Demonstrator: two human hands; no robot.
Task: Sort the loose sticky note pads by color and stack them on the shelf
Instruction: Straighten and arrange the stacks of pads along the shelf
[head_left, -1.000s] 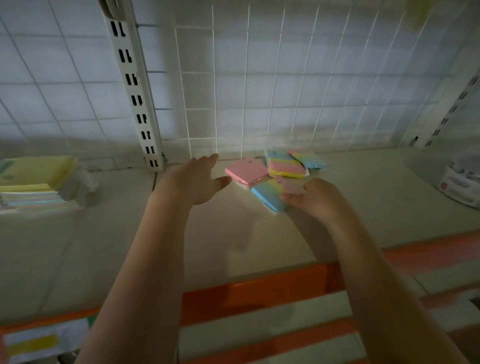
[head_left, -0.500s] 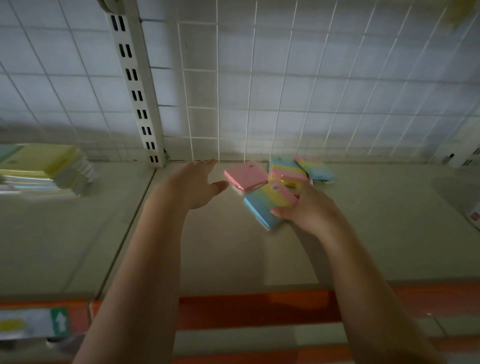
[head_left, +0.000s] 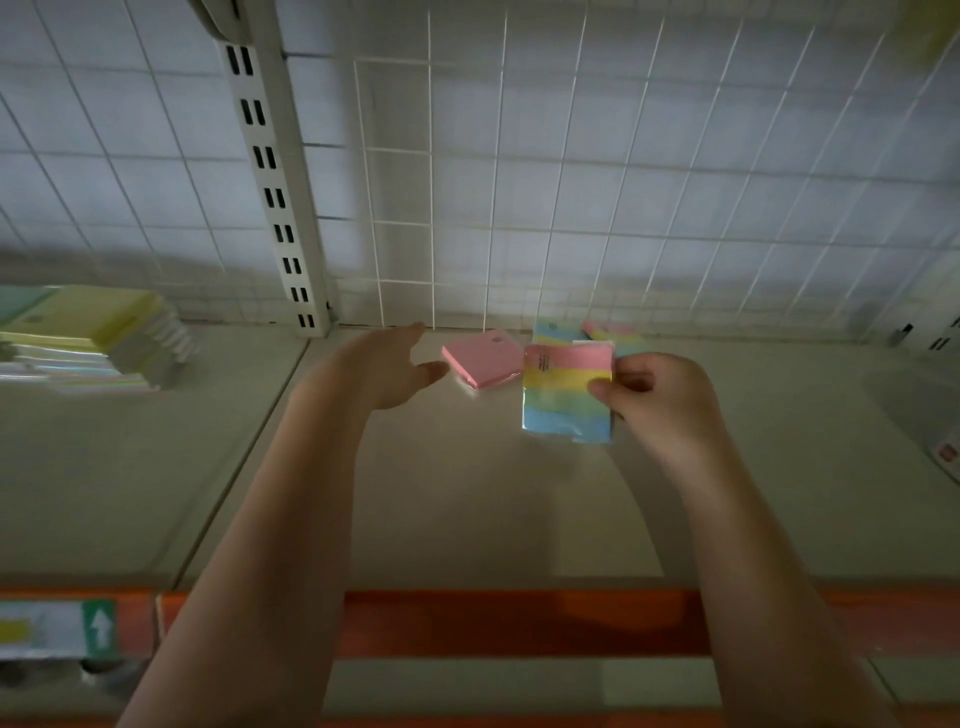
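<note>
My right hand (head_left: 660, 395) pinches the rainbow pad (head_left: 567, 395), lifted face-up just right of the pink pad (head_left: 483, 359) to read its colors; left hand (head_left: 382, 369) hovers spread beside it

I see bare shelf (head_left: 467, 509) in front of the pads. The wire grid (head_left: 571, 182) blocks the back; a paper stack (head_left: 88, 338) stands far left.

The right hand (head_left: 662, 397) pinches a striped rainbow pad (head_left: 567, 395) above the shelf (head_left: 467, 509); the left hand (head_left: 382, 371) hovers open beside a pink pad (head_left: 483, 359).
</note>
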